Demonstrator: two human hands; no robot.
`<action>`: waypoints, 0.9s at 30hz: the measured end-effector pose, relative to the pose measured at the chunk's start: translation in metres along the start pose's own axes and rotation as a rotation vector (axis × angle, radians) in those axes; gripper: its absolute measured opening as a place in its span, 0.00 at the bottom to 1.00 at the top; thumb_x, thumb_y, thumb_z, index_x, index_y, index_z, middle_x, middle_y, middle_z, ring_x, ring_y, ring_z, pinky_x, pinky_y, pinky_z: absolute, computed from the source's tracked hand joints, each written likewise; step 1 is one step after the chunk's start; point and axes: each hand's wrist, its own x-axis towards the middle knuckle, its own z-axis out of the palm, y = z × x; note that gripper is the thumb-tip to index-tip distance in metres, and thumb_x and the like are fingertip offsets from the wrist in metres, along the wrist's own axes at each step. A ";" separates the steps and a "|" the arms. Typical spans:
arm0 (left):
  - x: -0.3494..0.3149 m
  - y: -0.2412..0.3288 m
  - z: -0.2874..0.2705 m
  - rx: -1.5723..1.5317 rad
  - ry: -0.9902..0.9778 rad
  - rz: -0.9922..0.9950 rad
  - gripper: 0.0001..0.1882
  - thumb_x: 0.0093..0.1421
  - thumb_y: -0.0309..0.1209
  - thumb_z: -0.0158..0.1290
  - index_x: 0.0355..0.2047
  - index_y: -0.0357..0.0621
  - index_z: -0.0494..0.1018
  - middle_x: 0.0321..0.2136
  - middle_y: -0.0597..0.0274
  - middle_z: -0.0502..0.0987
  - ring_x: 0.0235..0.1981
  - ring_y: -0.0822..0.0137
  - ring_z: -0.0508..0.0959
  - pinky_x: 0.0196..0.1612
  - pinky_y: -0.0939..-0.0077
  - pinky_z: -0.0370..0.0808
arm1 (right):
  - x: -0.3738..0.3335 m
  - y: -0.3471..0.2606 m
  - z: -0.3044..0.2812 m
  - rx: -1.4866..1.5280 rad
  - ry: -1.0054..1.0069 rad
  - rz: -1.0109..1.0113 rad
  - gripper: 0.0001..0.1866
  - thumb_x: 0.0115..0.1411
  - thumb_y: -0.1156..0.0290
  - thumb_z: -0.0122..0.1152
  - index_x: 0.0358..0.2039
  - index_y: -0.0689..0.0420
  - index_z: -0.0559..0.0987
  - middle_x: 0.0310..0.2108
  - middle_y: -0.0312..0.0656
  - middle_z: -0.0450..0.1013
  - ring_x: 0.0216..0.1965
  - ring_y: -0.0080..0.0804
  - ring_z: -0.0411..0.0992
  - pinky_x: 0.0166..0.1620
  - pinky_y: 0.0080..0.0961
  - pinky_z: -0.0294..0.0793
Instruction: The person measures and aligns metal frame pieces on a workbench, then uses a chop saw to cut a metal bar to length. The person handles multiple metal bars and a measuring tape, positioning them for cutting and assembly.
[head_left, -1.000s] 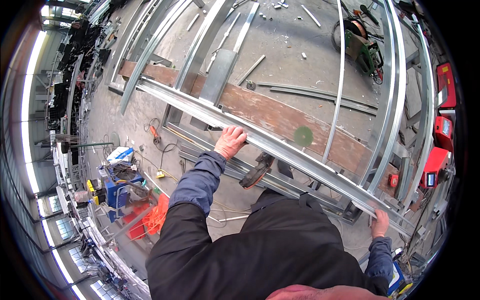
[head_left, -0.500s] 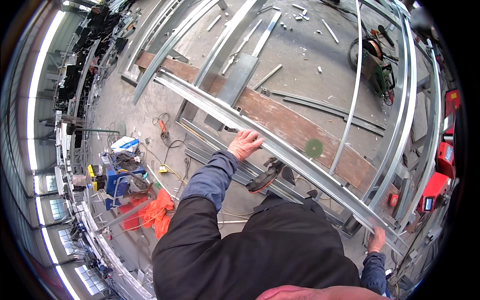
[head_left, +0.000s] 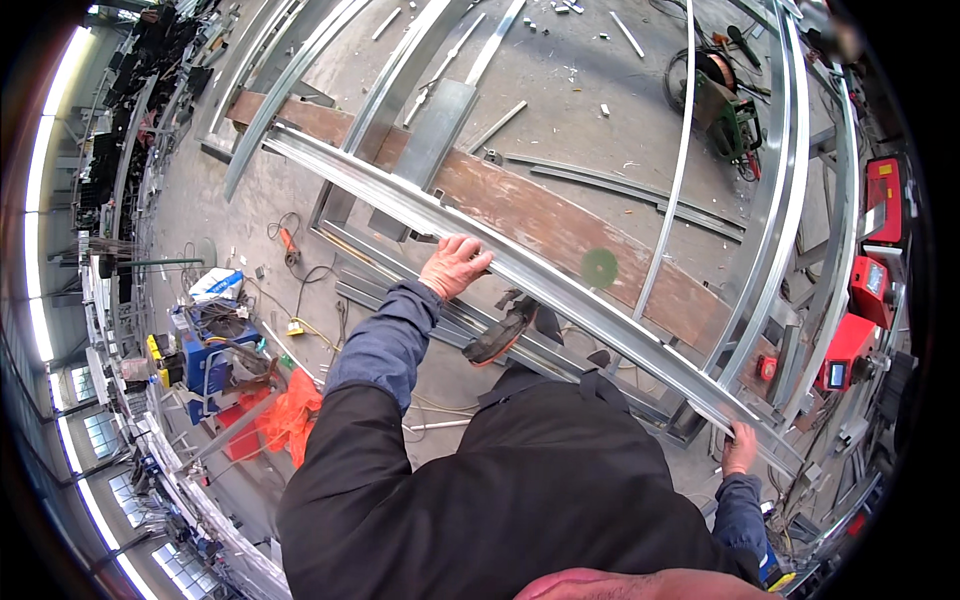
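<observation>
A long silvery metal channel runs slantwise in front of me, from the upper left down to the lower right. Around its near edge, left of its middle, the fingers of my left hand are curled. My right hand grips the same channel close to its right end, the thumb against the near side and the other fingers partly hidden. Beneath and beyond the channel lies a worn brown board. On that board a green disc lies flat, just past the channel.
Several metal beams stand at the right, beside red machines. A green machine with a wire spool sits at the far right. An orange-handled tool, a blue machine and orange cloth lie left. Offcuts litter the floor.
The whole scene has shifted left in the picture as my view turned slightly. Both hands keep their hold on the channel, which looks unmoved against the board.
</observation>
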 end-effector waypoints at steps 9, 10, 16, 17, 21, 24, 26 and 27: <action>0.002 0.004 -0.006 -0.031 0.008 -0.015 0.26 0.54 0.39 0.72 0.52 0.62 0.78 0.49 0.65 0.73 0.55 0.56 0.74 0.60 0.54 0.70 | -0.001 0.002 -0.001 0.000 -0.001 -0.012 0.26 0.49 0.85 0.68 0.50 0.52 0.82 0.50 0.44 0.80 0.54 0.53 0.76 0.57 0.45 0.77; 0.004 0.005 -0.008 -0.031 0.007 -0.021 0.26 0.54 0.38 0.72 0.52 0.61 0.78 0.48 0.64 0.73 0.55 0.56 0.74 0.60 0.54 0.70 | -0.002 0.002 0.000 -0.002 0.001 -0.011 0.26 0.50 0.85 0.68 0.50 0.52 0.82 0.50 0.44 0.80 0.54 0.53 0.76 0.58 0.45 0.77; 0.012 0.019 -0.030 -0.046 -0.069 -0.094 0.26 0.55 0.35 0.71 0.54 0.57 0.78 0.48 0.63 0.74 0.55 0.54 0.74 0.61 0.55 0.71 | -0.001 0.005 0.004 0.007 0.034 -0.024 0.23 0.51 0.85 0.68 0.49 0.52 0.82 0.49 0.44 0.80 0.53 0.53 0.76 0.57 0.45 0.77; 0.013 0.022 -0.034 -0.043 -0.078 -0.103 0.26 0.55 0.34 0.71 0.55 0.56 0.78 0.48 0.62 0.74 0.55 0.54 0.74 0.62 0.55 0.71 | -0.001 0.006 0.004 0.010 0.047 -0.044 0.22 0.52 0.84 0.67 0.48 0.52 0.82 0.48 0.44 0.80 0.52 0.53 0.76 0.56 0.45 0.77; 0.019 0.039 -0.058 0.003 -0.132 -0.094 0.29 0.56 0.32 0.70 0.59 0.52 0.78 0.51 0.60 0.75 0.56 0.52 0.74 0.64 0.55 0.71 | -0.003 0.011 0.007 0.005 0.050 -0.052 0.24 0.49 0.85 0.70 0.48 0.51 0.82 0.48 0.42 0.80 0.53 0.51 0.76 0.57 0.45 0.77; 0.018 0.062 -0.077 -0.123 -0.069 -0.175 0.31 0.57 0.32 0.69 0.62 0.49 0.77 0.55 0.58 0.76 0.59 0.50 0.74 0.65 0.55 0.71 | -0.004 0.009 0.007 0.009 0.071 -0.055 0.24 0.48 0.86 0.69 0.47 0.51 0.82 0.47 0.42 0.81 0.53 0.51 0.77 0.57 0.45 0.77; 0.017 0.082 -0.088 -0.226 -0.038 -0.278 0.30 0.59 0.31 0.69 0.62 0.48 0.76 0.56 0.56 0.76 0.59 0.49 0.75 0.64 0.55 0.73 | -0.006 0.013 0.010 -0.001 0.057 -0.058 0.27 0.48 0.85 0.70 0.49 0.51 0.82 0.49 0.43 0.80 0.54 0.51 0.76 0.57 0.45 0.77; 0.015 0.092 -0.092 -0.277 -0.020 -0.330 0.29 0.60 0.31 0.68 0.63 0.48 0.76 0.56 0.55 0.77 0.59 0.48 0.76 0.63 0.55 0.74 | -0.005 0.013 0.008 -0.006 0.051 -0.060 0.28 0.47 0.85 0.71 0.50 0.51 0.81 0.50 0.43 0.79 0.54 0.51 0.76 0.58 0.45 0.77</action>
